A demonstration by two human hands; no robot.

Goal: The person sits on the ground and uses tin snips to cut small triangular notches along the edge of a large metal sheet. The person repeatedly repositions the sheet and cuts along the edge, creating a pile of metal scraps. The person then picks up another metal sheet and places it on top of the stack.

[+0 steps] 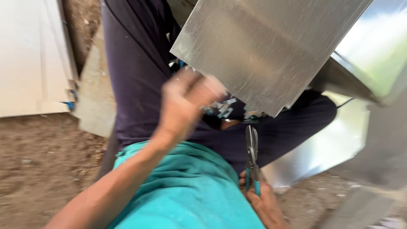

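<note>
My left hand (186, 101) is raised and blurred, its fingers at the lower left edge of a shiny sheet metal panel (263, 46) that rests tilted over my lap; whether it grips the edge is unclear. My right hand (265, 205) sits low by my hip, closed around the teal handles of tin snips (252, 157), whose grey blades point up toward the panel's lower corner. Small metal offcuts (222, 108) lie on my dark trousers (140, 76) under the sheet. A teal shirt (186, 186) fills the lower middle.
A white board (29, 55) lies on the dirt ground (38, 161) at the left, with a grey slab (93, 97) beside it. More bent shiny sheet metal (377, 51) stands at the right and spreads over the ground (330, 148) below it.
</note>
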